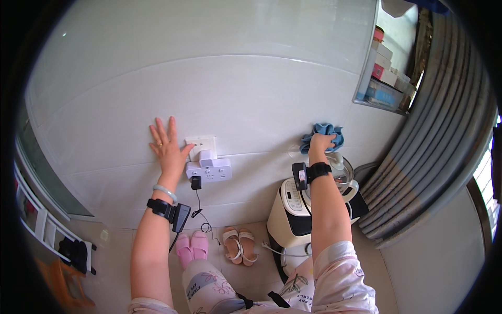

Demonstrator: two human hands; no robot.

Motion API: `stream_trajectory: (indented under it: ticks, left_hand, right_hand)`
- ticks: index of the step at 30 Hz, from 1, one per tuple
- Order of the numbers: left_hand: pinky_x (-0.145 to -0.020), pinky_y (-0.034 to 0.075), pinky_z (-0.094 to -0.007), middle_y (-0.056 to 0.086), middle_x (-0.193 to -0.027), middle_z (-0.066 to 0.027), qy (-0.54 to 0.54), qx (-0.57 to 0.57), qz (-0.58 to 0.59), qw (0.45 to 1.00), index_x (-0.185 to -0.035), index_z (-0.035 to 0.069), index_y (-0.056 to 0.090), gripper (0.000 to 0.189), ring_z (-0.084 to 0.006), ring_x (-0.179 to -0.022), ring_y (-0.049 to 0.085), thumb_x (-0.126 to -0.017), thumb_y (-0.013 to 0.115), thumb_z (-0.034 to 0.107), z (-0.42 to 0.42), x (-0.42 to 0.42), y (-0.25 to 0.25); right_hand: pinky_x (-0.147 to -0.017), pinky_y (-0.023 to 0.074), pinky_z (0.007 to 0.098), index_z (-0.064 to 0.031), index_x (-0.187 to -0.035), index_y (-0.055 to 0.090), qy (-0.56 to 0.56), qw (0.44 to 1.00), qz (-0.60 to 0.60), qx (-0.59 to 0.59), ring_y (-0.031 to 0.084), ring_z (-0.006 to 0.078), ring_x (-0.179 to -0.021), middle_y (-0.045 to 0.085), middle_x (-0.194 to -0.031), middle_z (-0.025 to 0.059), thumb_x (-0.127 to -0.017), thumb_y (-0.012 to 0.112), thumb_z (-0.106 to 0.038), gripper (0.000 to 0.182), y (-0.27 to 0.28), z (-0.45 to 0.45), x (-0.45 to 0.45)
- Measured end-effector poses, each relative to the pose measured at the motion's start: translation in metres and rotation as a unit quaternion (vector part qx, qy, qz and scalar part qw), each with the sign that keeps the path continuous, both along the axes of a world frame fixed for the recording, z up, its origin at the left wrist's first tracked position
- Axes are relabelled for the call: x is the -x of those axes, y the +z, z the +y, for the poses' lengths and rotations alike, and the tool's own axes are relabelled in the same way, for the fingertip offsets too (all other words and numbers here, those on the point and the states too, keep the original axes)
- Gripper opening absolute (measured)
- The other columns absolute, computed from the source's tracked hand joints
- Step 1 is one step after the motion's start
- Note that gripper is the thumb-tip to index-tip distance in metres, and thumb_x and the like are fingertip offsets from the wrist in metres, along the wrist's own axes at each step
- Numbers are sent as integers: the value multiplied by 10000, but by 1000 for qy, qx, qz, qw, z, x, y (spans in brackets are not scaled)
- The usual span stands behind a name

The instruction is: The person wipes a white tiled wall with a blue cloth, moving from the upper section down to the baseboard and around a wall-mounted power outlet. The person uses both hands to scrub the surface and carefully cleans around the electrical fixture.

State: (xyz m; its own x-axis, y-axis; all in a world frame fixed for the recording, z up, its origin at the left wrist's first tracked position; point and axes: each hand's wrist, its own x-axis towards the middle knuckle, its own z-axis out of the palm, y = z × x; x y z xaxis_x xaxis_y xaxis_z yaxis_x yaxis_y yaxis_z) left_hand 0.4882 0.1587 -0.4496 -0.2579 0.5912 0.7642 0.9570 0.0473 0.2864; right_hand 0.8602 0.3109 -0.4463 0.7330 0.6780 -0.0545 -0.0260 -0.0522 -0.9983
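Observation:
A blue cloth [338, 135] is bunched against the white tiled wall [251, 102], under my right hand [322, 143], which presses on it above a glass kettle [343, 172]. My left hand [170, 151] lies on the wall with its fingers spread and holds nothing. Just right of that hand is a wall socket [191, 142], with a white multi-way adapter [222, 171] plugged in. A black charger [195, 183] sits in the adapter, its thin cord hanging down. Part of my right hand's grip on the cloth is hidden.
A cream kitchen appliance [288, 219] stands below my right arm, beside a grey curtain [423, 157]. Boxes [382, 61] fill a wall niche. Pink slippers [199, 245] and white sandals [240, 245] are on the floor. A white rack [49, 231] and an orange stool [64, 280] stand left.

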Motion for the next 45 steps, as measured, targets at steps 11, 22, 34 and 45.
stream_trajectory:
  ticks: [11,22,34,45]
  left_hand:
    - [-999,131,-667,-8,-1498,-160,-14,7,-17,1000,-1437,221,169,945,-411,-1364,-22,-695,752,259,3,3,-4]
    - [-1014,141,-646,42,-1502,-131,-26,-4,10,1000,-1431,213,199,822,-384,-1372,20,-767,683,194,-2,11,-9]
    - [-979,181,-671,-20,-1496,-174,29,18,-74,997,-1445,168,133,854,-418,-1363,-22,-786,669,248,-5,27,-45]
    - [-958,168,-703,6,-1496,-165,22,-3,-73,997,-1439,192,165,851,-416,-1362,-37,-769,684,275,1,30,-51]
  right_hand:
    - [-1051,152,560,25,-1400,-30,71,967,-212,-123,64,623,-1239,-105,-1381,393,-759,473,94,817,-56,-73,185]
    - [-1048,238,506,-123,-1417,231,245,848,-414,-222,52,557,-1294,16,-1454,283,-695,426,165,801,-81,-115,206]
    - [-1003,311,536,-173,-1257,507,235,579,-715,-312,188,395,-1338,363,-1378,6,-780,495,-6,506,-50,-91,170]
    - [-913,336,438,-157,-1018,611,180,554,-751,-310,419,290,-1162,531,-1130,-4,-756,534,-95,281,-63,-79,101]
